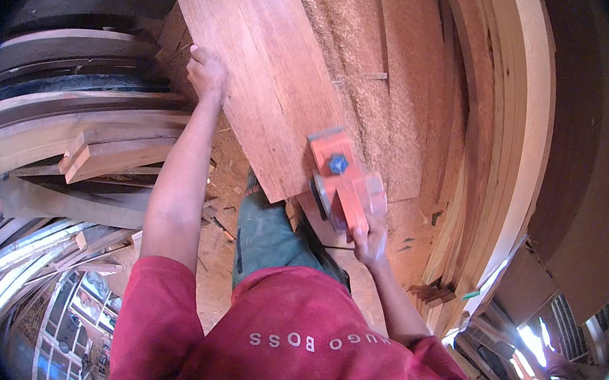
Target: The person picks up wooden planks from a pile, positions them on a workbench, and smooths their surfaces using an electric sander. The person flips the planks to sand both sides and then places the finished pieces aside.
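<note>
Head view: the left hand (206, 72) clamps the far left edge of a long reddish-brown wooden plank (257, 68), steadying it. The right hand (368, 241) grips an orange electric hand planer (342, 183) sitting at the plank's near end. Planing looks underway; the next pass calls for a steady push along the grain, over the sawdust-strewn floor (394, 96).

Sawdust and wood shavings (395, 89) cover the workshop floor in a thick tan layer. Rough planks and offcuts (96, 148) lie stacked at the left, with darker boards behind them. Long pale boards (515, 137) lean in a curved row at the right. Bright daylight comes through an opening (535, 344) at lower right.
</note>
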A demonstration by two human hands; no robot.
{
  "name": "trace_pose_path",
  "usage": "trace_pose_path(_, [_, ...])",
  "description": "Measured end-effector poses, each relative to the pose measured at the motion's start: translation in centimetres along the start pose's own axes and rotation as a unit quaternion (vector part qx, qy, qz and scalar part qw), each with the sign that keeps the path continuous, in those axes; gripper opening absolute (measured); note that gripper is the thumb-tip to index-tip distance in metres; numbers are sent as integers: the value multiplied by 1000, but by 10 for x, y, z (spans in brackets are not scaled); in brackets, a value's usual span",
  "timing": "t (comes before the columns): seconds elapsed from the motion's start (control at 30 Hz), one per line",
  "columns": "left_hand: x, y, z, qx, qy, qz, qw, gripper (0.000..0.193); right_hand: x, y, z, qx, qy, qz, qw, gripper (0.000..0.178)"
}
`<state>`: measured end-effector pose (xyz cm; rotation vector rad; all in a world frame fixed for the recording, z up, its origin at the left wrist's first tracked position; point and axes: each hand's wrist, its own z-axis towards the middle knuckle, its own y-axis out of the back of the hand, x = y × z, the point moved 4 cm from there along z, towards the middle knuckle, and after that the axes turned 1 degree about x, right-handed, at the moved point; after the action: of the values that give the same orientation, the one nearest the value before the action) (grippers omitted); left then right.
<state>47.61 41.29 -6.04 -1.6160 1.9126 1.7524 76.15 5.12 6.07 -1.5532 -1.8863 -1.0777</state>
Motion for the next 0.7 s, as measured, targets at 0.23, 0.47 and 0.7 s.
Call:
trace_pose_path(0.23, [1,3,0,-5,-7,-24,1000,66,109,-18,140,-12,53,-17,998,50])
trace_pose_path(0.47, [-6,5,4,9,1,-22,1000,66,223,-40,277,-133,249,-24,959,52])
trace_pose_path(0.7, [6,0,9,11,-4,-64,998,64,296,-56,383,-150,226,-54,961,59])
